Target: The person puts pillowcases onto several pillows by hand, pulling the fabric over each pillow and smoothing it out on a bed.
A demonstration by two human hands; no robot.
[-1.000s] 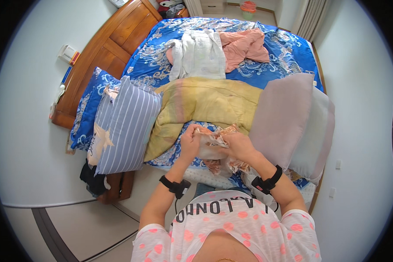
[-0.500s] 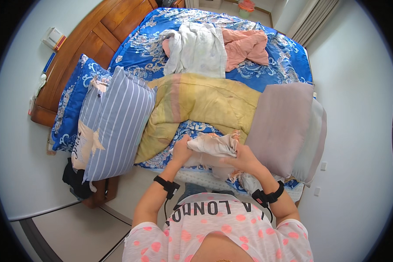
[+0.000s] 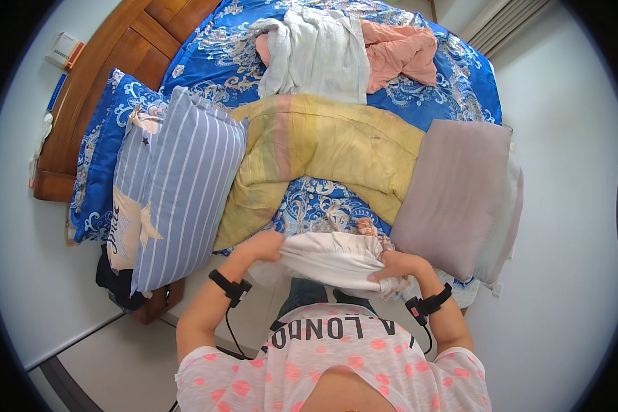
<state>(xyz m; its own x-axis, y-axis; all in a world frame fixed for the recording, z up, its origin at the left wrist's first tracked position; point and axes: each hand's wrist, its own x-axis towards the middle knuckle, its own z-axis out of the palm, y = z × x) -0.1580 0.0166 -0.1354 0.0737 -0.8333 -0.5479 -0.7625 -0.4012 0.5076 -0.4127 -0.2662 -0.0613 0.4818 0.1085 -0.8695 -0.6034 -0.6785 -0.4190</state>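
Between my hands a bunched white cloth is stretched sideways, in front of my body at the near edge of the bed. My left hand has its fingers closed on the cloth's left end. At the other end my right hand grips it, thumb lying over the fabric. An orange-and-white patterned part shows by the cloth's right side. Whether it belongs to the same piece I cannot tell. Below the left end a paler, blurred fold hangs down.
A yellow quilt arches across the blue patterned sheet. Striped pillows stand at the left by the wooden headboard; a mauve pillow lies at the right. Farther back are a white blanket and pink cloth.
Both hands have moved apart and slightly down, drawing the white cloth wider and nearer to my body. My left hand has gone farther left. The view has shifted a little.
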